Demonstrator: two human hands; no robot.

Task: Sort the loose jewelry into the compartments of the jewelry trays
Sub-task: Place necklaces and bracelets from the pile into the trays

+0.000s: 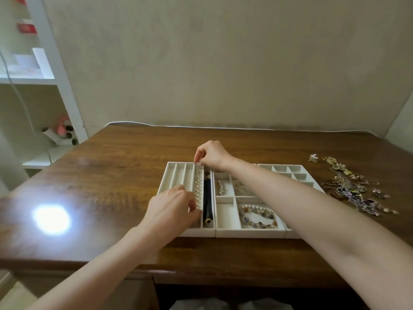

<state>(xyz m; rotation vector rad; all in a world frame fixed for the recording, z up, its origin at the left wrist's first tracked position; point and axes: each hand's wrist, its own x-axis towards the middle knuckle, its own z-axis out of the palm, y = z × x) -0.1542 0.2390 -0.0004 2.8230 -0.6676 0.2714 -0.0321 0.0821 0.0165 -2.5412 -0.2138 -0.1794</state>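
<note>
Laying a pearl strand [197, 189] into one of the long slots of the left tray [162, 186] looks simple, but I can see a few ways this goes sideways. The right hand [212, 155] pinches the far end between thumb and fingertips, right at the tray's far wall. The left hand [169, 206] has its fingers curled down on the near end. It reads as a pinch, though the tips are partly hidden. The strand lies stretched along the slot between them, just left of the slot with the black roll [207, 198]. If one end gets let go while the other is pulled taut, I reckon the pearls snap back and bunch up, or hop the thin divider onto the black roll. Any slack at the far end could drape over the rim onto the table [111, 175]. The right forearm also crosses over the middle tray [225, 231], so pulling back low could clip it and jostle the beaded bracelet [259, 217]. The tangled pile [353, 191] waits far right.
</note>
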